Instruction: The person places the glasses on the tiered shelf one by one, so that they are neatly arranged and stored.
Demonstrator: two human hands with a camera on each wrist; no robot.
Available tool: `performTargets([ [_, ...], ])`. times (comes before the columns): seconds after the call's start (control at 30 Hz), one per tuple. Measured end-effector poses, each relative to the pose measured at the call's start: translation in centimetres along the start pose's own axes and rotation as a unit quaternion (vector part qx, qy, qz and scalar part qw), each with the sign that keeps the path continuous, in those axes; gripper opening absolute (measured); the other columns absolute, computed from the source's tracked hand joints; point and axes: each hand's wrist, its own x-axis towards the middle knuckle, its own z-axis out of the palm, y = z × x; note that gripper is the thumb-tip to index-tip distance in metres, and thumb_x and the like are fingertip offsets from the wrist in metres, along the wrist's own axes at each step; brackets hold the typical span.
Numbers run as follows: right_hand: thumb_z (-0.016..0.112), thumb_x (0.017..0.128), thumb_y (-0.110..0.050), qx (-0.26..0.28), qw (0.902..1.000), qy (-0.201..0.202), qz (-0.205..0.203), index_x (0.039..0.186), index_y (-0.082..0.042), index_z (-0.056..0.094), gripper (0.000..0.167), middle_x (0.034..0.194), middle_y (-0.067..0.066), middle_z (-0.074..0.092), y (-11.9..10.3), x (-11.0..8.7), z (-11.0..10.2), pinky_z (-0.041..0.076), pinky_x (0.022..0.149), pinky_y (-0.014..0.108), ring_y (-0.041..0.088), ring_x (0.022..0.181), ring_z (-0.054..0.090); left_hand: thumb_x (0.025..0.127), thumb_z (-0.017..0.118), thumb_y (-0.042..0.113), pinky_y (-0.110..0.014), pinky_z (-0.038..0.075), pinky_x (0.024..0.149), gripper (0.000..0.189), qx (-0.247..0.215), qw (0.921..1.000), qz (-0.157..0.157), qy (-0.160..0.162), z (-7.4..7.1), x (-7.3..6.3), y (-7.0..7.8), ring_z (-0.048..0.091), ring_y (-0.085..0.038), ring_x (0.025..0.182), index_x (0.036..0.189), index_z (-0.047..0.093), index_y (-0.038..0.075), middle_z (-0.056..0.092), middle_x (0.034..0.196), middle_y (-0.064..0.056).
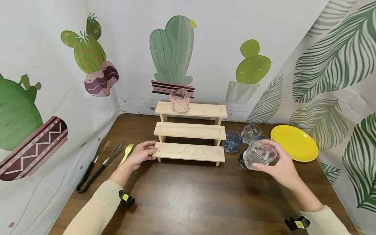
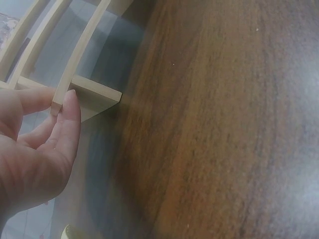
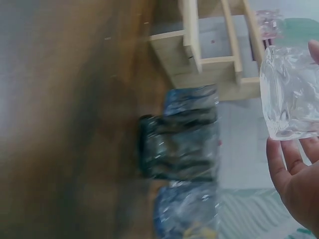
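Observation:
A three-tier wooden stand stands in the middle of the dark wooden table. At its left end my left hand pinches the lowest board; in the left wrist view, thumb and fingers lie on either side of the board's end. My right hand grips a clear glass to the right of the stand, raised off the table. Partly hidden below that glass is a dark glass. On the left of the stand's top board sits a pink glass.
Right of the stand are a blue glass, another clear glass and a second blue glass. A yellow oval plate lies at the far right. Black-handled tongs and a yellow fork lie on the left.

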Motion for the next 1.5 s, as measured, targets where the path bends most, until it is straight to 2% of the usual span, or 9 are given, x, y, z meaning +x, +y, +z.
performTargets([
  [0.2,0.093,0.075,0.001,0.002,0.9999,0.012,0.002,0.145,-0.012,0.054,0.081,0.132,0.009,0.066,-1.1,2.7,0.6,0.049,0.086,0.013,0.008,0.113,0.062,0.101,0.067,0.006,-0.028,0.061,0.074,0.056,-0.004,1.0,0.004,0.002,0.0,0.0,0.0,0.066,-0.018,0.091,0.15,0.044,-0.007,0.057,0.128,-0.023],
  [0.4,0.092,0.077,0.0,0.011,0.9996,0.024,-0.011,0.148,-0.009,0.051,0.083,0.138,0.015,0.063,-1.8,5.6,1.6,0.049,0.087,0.013,0.008,0.111,0.062,0.101,0.067,0.005,-0.028,0.061,0.074,0.055,-0.004,1.0,0.001,0.004,0.0,0.1,-0.1,0.066,-0.018,0.09,0.15,0.045,-0.006,0.058,0.127,-0.023],
  [0.53,0.09,0.079,-0.002,0.026,0.9992,0.029,-0.013,0.149,-0.011,0.051,0.081,0.14,0.013,0.063,-2.7,7.8,2.5,0.049,0.085,0.015,0.012,0.111,0.061,0.101,0.067,0.005,-0.028,0.061,0.074,0.056,-0.004,1.0,-0.001,0.004,0.1,0.1,-0.1,0.066,-0.019,0.09,0.15,0.044,-0.007,0.057,0.128,-0.024],
  [0.7,0.086,0.083,0.0,0.054,0.998,0.021,-0.024,0.15,-0.003,0.048,0.077,0.14,0.019,0.062,-5.3,10.3,4.0,0.05,0.081,0.019,0.022,0.11,0.06,0.101,0.067,0.005,-0.029,0.061,0.075,0.056,-0.005,1.0,-0.002,0.001,0.1,0.0,0.0,0.066,-0.019,0.091,0.15,0.044,-0.007,0.057,0.128,-0.024],
  [0.83,0.084,0.087,-0.005,0.048,0.9983,0.013,-0.029,0.152,0.0,0.045,0.076,0.139,0.022,0.061,-7.1,11.8,5.2,0.049,0.079,0.02,0.02,0.107,0.059,0.101,0.067,0.005,-0.028,0.061,0.075,0.056,-0.005,1.0,0.0,0.0,0.0,-0.1,-0.1,0.066,-0.018,0.09,0.15,0.044,-0.007,0.057,0.127,-0.023],
  [0.93,0.085,0.088,-0.012,0.039,0.999,0.011,-0.019,0.155,-0.005,0.043,0.079,0.142,0.016,0.06,-6.5,13.3,6.4,0.047,0.08,0.021,0.015,0.107,0.058,0.1,0.067,0.006,-0.028,0.061,0.075,0.057,-0.006,1.0,0.003,0.0,-0.1,0.0,-0.1,0.066,-0.018,0.09,0.15,0.044,-0.007,0.058,0.126,-0.023],
  [1.1,0.087,0.087,-0.015,0.05,0.9985,0.01,-0.021,0.155,-0.009,0.043,0.082,0.143,0.01,0.06,-4.8,16.0,8.1,0.046,0.087,0.029,0.023,0.115,0.056,0.1,0.068,0.006,-0.028,0.061,0.074,0.056,-0.006,1.0,0.004,-0.001,0.0,0.0,0.0,0.066,-0.018,0.09,0.15,0.044,-0.007,0.058,0.126,-0.022],
  [1.2,0.089,0.086,-0.02,0.053,0.9984,0.003,-0.021,0.155,-0.01,0.044,0.083,0.144,0.009,0.06,-4.8,17.0,8.9,0.048,0.089,0.033,0.027,0.115,0.057,0.101,0.067,0.006,-0.028,0.061,0.074,0.056,-0.006,1.0,0.004,-0.002,0.0,0.0,0.0,0.066,-0.018,0.09,0.15,0.044,-0.007,0.058,0.126,-0.022],
  [1.5,0.091,0.082,-0.038,0.042,0.999,-0.012,0.001,0.156,-0.014,0.043,0.09,0.143,0.005,0.06,-5.1,19.4,11.1,0.046,0.088,0.038,0.027,0.113,0.055,0.101,0.067,0.006,-0.028,0.061,0.074,0.055,-0.006,1.0,-0.002,0.002,0.1,-0.1,0.1,0.066,-0.018,0.091,0.15,0.045,-0.007,0.058,0.126,-0.022],
])
